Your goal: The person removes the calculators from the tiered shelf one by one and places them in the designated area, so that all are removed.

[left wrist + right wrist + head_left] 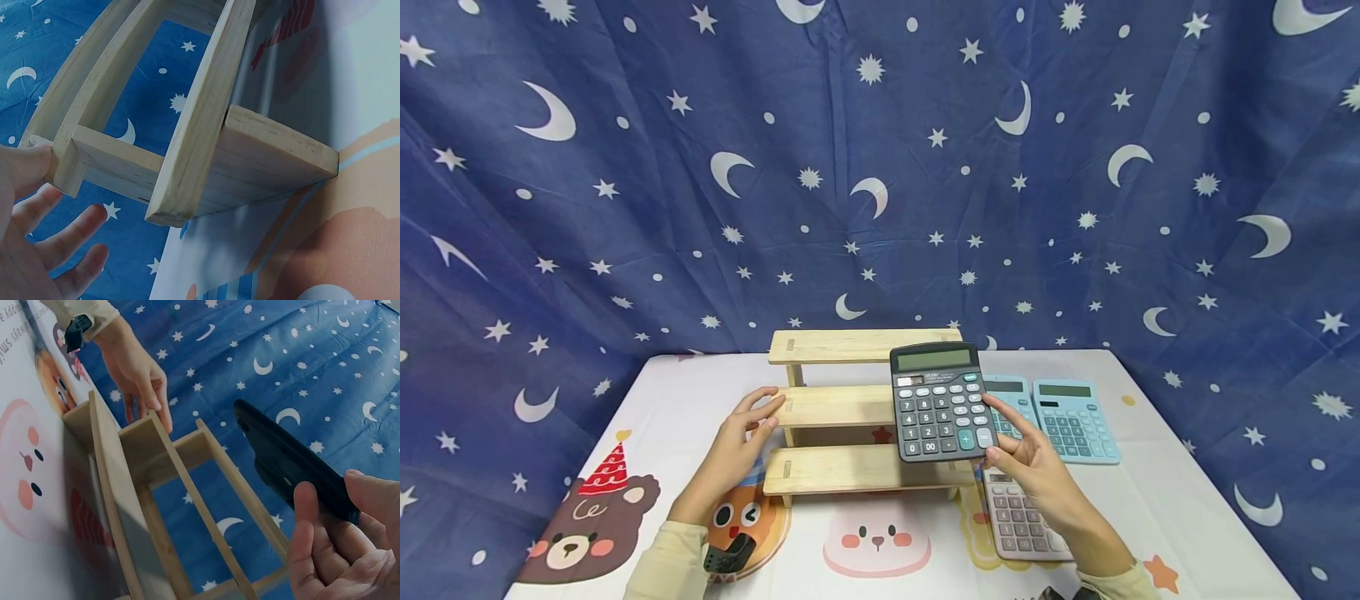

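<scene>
A three-tier wooden shelf stands on the table. At its left end, my left hand pinches the edge of the middle board between thumb and index finger; the other fingers spread away from the wood. My right hand grips a black calculator by its lower right side, thumb on the edge and fingers behind. The calculator is held up in front of the shelf's right part, keys and display facing the head camera. In the right wrist view its dark back shows, tilted, apart from the boards.
Right of the shelf lie two light blue calculators, one in full view and one partly hidden. A pink calculator lies nearer, beneath my right hand. Behind the white printed tablecloth hangs a blue star-and-moon curtain.
</scene>
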A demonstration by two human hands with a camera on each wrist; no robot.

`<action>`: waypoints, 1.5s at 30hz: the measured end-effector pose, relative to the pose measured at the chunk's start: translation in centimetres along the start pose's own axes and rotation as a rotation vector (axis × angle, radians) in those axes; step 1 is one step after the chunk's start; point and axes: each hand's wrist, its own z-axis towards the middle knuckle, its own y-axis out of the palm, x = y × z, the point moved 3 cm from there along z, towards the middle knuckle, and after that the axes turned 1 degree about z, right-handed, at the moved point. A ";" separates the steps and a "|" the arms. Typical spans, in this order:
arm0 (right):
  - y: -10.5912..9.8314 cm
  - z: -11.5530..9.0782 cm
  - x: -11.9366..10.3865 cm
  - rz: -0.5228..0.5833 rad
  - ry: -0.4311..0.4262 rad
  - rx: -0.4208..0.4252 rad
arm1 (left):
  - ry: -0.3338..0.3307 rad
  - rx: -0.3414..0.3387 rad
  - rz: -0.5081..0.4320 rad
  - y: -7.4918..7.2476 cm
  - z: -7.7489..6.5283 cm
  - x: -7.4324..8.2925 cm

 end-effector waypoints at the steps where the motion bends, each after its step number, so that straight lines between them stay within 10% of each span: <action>1: -0.2 -0.1 0.0 -0.002 -0.002 0.003 | 0.000 0.000 0.002 0.0 0.0 0.0; 45: -6.5 -5.6 1.5 -0.042 0.086 0.153 | -0.024 -0.009 -0.001 0.0 0.1 0.1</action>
